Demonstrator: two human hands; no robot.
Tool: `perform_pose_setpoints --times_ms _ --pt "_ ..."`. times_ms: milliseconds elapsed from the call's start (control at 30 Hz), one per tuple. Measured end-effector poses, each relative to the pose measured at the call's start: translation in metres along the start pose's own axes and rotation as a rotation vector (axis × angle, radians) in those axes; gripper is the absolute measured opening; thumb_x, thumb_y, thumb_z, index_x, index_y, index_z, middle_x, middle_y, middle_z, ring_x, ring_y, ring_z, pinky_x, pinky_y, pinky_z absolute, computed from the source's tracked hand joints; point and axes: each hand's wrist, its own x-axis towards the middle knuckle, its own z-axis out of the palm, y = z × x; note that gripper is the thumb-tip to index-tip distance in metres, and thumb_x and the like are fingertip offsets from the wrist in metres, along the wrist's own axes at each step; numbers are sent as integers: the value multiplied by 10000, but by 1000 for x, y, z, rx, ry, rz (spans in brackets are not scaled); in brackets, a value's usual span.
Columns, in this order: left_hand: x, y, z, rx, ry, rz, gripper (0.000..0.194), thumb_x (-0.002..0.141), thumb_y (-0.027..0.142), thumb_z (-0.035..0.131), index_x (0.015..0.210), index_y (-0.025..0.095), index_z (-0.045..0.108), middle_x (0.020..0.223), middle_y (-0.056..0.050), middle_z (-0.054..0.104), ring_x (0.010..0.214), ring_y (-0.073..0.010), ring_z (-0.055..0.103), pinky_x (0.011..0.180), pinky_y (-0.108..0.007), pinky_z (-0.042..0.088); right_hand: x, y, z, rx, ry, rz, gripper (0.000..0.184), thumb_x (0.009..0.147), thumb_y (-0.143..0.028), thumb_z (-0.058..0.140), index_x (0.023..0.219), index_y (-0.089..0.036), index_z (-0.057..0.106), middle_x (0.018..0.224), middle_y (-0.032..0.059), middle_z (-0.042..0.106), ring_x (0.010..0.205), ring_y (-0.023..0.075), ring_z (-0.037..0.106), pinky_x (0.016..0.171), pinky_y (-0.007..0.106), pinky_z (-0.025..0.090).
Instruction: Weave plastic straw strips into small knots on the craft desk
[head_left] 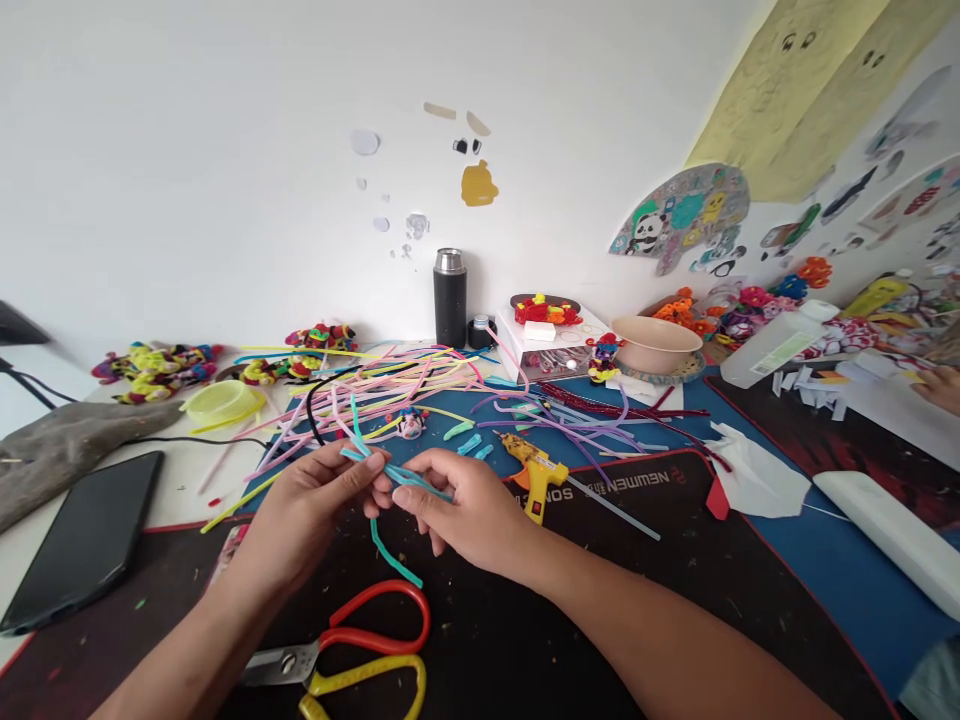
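My left hand [330, 482] pinches a bundle of blue pipe cleaners [409, 479] near its left end. On the bundle's right part, my right hand [461, 500] is closed with thumb and fingers. A teal pipe cleaner [394, 560] crosses the bundle at my left fingertips; one end points up and the other hangs down toward the mat. Below my hands lie scissors [375, 640] with one red and one yellow handle. Just beyond my right hand is a yellow glue gun [541, 475]. Short blue twisted pieces [470, 445] rest near its nozzle.
Loose pink, yellow and purple pipe cleaners [405, 375] spread across the table's back. A black thermos [450, 300] stands by the wall. At left lies a dark tablet [82, 535]; at right are a beige bowl [656, 345], a clear bottle [780, 345] and another person's hand [937, 388].
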Motion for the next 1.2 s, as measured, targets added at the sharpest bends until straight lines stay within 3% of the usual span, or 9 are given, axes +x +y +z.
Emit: perform_pose_setpoints --times_ms 100,200,433,567,800,967,1100,1200 --pt "-1 -5 2 -9 -43 -18 433 550 533 1109 675 193 871 604 -50 758 536 -162 660 523 -243 552 -1 0 1 -104 60 -33 270 1073 -491 729 1111 -224 741 694 -48 649 507 111 590 543 242 434" --pt "-1 -8 0 -57 -61 -29 439 577 528 1107 736 179 893 626 -56 762 567 -152 654 519 -220 524 0 -1 0 -112 31 -28 292 1108 -466 674 989 -208 739 577 -67 581 460 104 541 537 243 408" --pt "-2 -9 -4 -200 -170 -56 386 619 432 1111 784 184 865 592 -31 729 556 -146 646 502 -207 482 4 -5 -8 296 -173 89 397 1022 -561 757 911 -184 699 483 -115 456 387 99 489 465 225 390" --pt "-1 -9 -5 -208 -172 -52 411 589 443 1125 733 184 841 574 -18 720 528 -136 637 480 -199 475 5 -3 -9 412 -225 128 414 980 -569 806 901 -171 719 479 -119 436 382 94 475 456 226 390" --pt "4 -6 -8 -231 -15 -54 449 486 414 1156 688 170 838 609 -31 749 558 -141 667 515 -200 536 7 -1 -9 219 -97 102 406 1038 -569 741 992 -166 744 531 -81 556 430 103 535 454 213 404" --pt "5 -5 -6 -194 -20 -79 476 480 454 1152 709 153 863 612 -54 746 564 -151 653 525 -212 564 8 0 -11 116 -34 53 381 1061 -536 723 972 -166 744 507 -84 550 422 95 519 502 213 427" --pt "4 -4 -5 -172 14 -30 477 487 456 1149 747 156 885 810 -80 824 656 -164 691 556 -213 592 7 2 -10 67 -43 44 382 1064 -536 717 972 -167 752 513 -79 562 432 91 530 523 209 418" --pt "5 -4 -6 -171 -19 -45 476 510 464 1143 753 149 881 717 -56 787 582 -134 653 511 -196 563 7 2 -11 75 -53 44 389 1067 -544 710 983 -166 746 517 -81 562 435 93 531 525 213 415"
